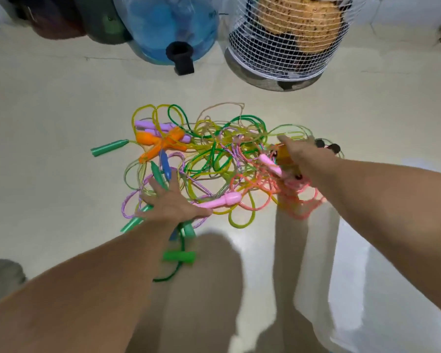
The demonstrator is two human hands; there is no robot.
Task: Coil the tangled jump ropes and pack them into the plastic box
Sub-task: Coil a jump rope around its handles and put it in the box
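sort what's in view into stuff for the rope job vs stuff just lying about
For the job:
- tangled jump ropes
- left hand, spread flat on the tangle
- right hand, reaching into the pink rope

Lying about:
- blue water jug
- white mesh basket
- dark bags by the wall

No plastic box shows.

The fingers of the right hand [301, 154] are hidden and blurred among the ropes [214, 159]; the net basket [285, 47] is cut off at the top edge.
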